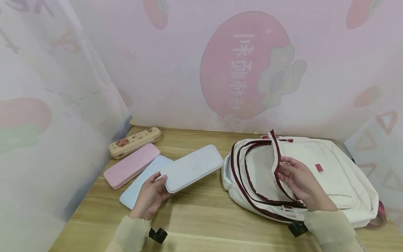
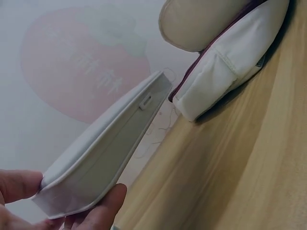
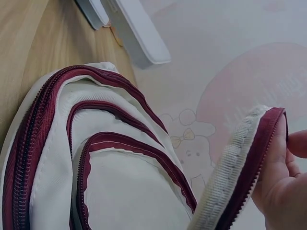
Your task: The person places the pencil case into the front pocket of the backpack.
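Note:
My left hand (image 1: pixel 151 196) pinches one end of a white pencil case (image 1: pixel 192 168) between thumb and fingers, holding it tilted above the table. In the left wrist view the case's side (image 2: pixel 108 155) shows, with a small tab near its far end. On the right lies a cream backpack (image 1: pixel 333 164) with dark red zippers. My right hand (image 1: pixel 299 180) grips the zippered edge of its front pocket flap (image 1: pixel 276 164) and holds it up. The opened pocket (image 3: pixel 134 187) shows its pale lining in the right wrist view.
Left of the white case, a light blue case (image 1: pixel 141 183), a pink case (image 1: pixel 132 166) and a beige case with bear pictures (image 1: pixel 135 141) lie side by side on the wooden table (image 1: pixel 195 220). A strawberry-print curtain (image 1: pixel 176 87) hangs behind and at the sides.

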